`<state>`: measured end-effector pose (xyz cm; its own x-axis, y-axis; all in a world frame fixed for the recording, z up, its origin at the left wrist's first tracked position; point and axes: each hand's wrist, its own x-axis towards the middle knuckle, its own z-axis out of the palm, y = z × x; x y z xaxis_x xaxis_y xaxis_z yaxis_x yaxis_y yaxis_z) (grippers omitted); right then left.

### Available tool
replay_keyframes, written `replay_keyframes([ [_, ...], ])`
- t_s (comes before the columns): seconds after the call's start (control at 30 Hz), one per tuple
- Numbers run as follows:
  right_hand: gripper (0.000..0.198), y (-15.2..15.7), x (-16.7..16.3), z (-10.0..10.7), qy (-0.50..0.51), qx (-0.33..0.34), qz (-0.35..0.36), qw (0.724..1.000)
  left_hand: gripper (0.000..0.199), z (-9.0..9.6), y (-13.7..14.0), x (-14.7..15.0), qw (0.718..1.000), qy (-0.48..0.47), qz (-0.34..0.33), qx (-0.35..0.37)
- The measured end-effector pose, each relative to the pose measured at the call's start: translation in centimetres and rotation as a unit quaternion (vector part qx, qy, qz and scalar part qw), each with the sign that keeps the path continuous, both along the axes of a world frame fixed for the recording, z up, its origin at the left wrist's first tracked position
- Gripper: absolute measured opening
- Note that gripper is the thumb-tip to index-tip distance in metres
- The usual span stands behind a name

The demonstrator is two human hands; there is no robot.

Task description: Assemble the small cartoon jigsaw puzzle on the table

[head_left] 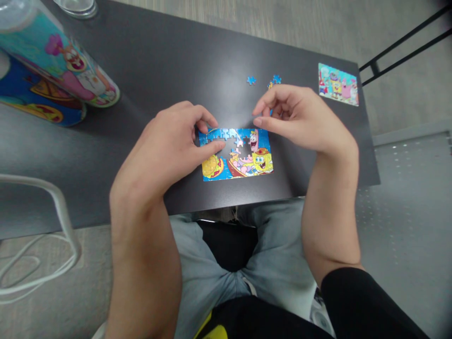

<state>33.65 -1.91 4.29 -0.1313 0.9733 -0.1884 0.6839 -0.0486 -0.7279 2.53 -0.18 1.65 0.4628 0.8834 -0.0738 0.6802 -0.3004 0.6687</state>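
Observation:
A partly assembled jigsaw puzzle [215, 171] with cartoon figures lies on the dark table in front of me, with gaps in its middle. My left hand [173, 146] is at its left side, fingers apart; the thumb reaches over a gap and the index finger is by the top edge. Above the puzzle's upper right corner is my right hand [300, 117], its thumb and index finger slightly apart with nothing visible between the tips. Beyond it lie a loose blue puzzle piece [251, 80] and another blue piece [277, 79]. More pieces are partly hidden behind the right hand.
A picture card [338, 84] with cartoon figures lies at the table's right end. Two tall printed cylinders, one teal [76, 70] and one blue [38, 94], stand at the left near a clear glass [79, 7]. A white curved tube [58, 202] and cable are at lower left.

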Motion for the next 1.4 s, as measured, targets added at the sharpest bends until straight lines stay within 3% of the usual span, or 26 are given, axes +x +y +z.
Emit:
replay_keyframes([
  [0.1, 0.036, 0.5, 1.5, 0.1, -0.037, 0.032, -0.048, 0.998, 0.029, -0.2, -0.1, 0.2, 1.0, -0.009, -0.007, 0.001],
  [0.37, 0.017, 3.0, 4.6, -1.7, -0.076, 0.121, -0.118, 0.983, 0.04, -1.4, 0.2, 0.8, 0.998, -0.019, -0.036, 0.04],
  [0.47, 0.004, 4.2, 5.4, -2.7, -0.083, 0.143, -0.125, 0.978, 0.041, -1.8, 0.3, 0.6, 0.998, -0.026, -0.031, 0.05],
  [0.8, 0.008, 6.8, 4.7, -5.2, -0.152, 0.173, -0.1, 0.968, 0.042, -1.0, 0.7, 0.4, 0.999, -0.036, -0.01, 0.017],
  [1.0, 0.009, 6.9, 5.0, -5.4, -0.095, 0.145, -0.063, 0.983, 0.04, -0.8, 0.7, 0.2, 0.999, -0.039, -0.021, 0.014],
  [1.4, 0.034, 6.6, 5.1, -5.1, 0.072, 0.088, -0.081, 0.99, 0.037, -1.2, 0.8, -0.1, 0.999, -0.042, -0.002, 0.028],
])
